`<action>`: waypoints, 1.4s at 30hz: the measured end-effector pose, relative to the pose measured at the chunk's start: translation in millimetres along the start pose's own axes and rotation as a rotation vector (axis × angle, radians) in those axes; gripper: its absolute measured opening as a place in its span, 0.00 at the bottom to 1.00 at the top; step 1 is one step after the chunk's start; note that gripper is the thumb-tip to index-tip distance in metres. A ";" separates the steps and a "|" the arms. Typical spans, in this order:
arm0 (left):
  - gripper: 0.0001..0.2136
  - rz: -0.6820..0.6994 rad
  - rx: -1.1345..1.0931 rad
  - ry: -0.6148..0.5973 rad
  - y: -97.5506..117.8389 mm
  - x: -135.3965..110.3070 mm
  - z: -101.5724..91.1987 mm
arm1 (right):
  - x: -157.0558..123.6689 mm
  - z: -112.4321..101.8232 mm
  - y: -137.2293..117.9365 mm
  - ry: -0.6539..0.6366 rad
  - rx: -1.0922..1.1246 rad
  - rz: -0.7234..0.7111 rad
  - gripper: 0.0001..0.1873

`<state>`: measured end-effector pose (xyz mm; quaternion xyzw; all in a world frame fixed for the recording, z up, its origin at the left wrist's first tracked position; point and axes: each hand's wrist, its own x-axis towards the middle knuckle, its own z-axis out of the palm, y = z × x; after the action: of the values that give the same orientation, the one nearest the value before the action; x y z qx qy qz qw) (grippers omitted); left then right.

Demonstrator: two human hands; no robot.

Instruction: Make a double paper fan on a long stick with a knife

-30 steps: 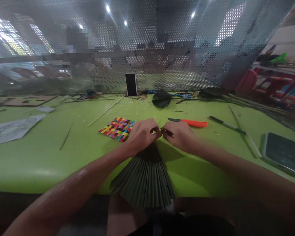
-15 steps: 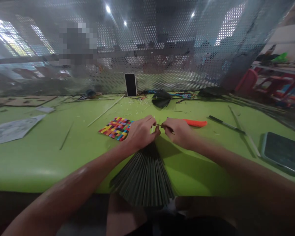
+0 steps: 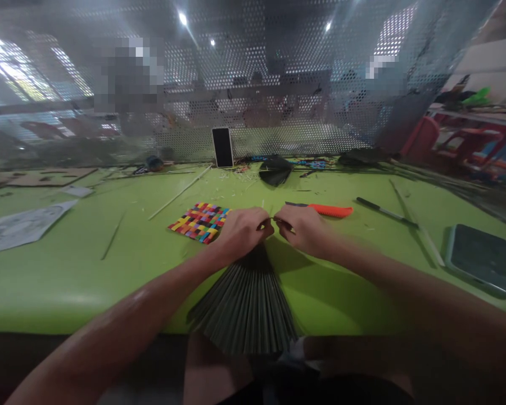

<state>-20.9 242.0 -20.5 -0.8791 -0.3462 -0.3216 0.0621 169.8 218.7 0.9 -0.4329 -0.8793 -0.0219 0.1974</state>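
Observation:
A dark green pleated fan (image 3: 247, 306) lies on the lime-green table (image 3: 67, 270), spreading toward me over the near edge. My left hand (image 3: 241, 232) is closed around the fan's narrow top end. My right hand (image 3: 303, 226) is closed in a pinch just to the right of it, fingertips almost meeting the left hand's. A thin dark strand runs between the two hands; what it is I cannot make out.
A multicoloured woven mat (image 3: 200, 221) lies left of my hands, an orange-handled knife (image 3: 326, 210) right behind them. A pen (image 3: 382, 211), a phone face down (image 3: 480, 259), an upright phone (image 3: 222, 147), another dark fan (image 3: 275, 170), thin sticks and papers (image 3: 21, 225) surround. Perforated screen behind.
Both hands stay at the fan's top. The right hand has edged slightly back and left, closer to the left hand. The fan has not moved.

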 end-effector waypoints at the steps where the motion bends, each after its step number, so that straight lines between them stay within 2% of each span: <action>1: 0.08 0.005 0.020 0.009 0.2 -0.7 0.1 | -0.3 1.4 -1.4 -0.009 0.001 -0.006 0.10; 9: 0.11 0.042 0.153 -0.020 0.0 -4.3 1.3 | -2.3 13.0 -5.7 -0.011 0.059 0.028 0.09; 17: 0.08 -0.068 0.120 -0.079 5.1 2.6 -3.0 | 0.7 6.4 0.9 0.032 0.010 0.064 0.10; 23: 0.07 0.018 0.074 -0.122 1.1 1.6 -1.6 | -0.2 4.4 -0.5 0.003 -0.020 0.070 0.10; 34: 0.05 0.025 -0.030 -0.106 -4.1 -2.5 5.3 | -1.8 8.5 -3.4 0.041 -0.011 0.124 0.11; 42: 0.09 0.054 0.086 -0.161 -1.2 -4.9 2.3 | -7.7 20.5 -12.9 0.084 0.102 0.084 0.07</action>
<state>-23.1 240.9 -25.5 -0.9076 -0.3399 -0.2330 0.0804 157.3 209.2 -19.0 -0.4575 -0.8513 0.0129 0.2566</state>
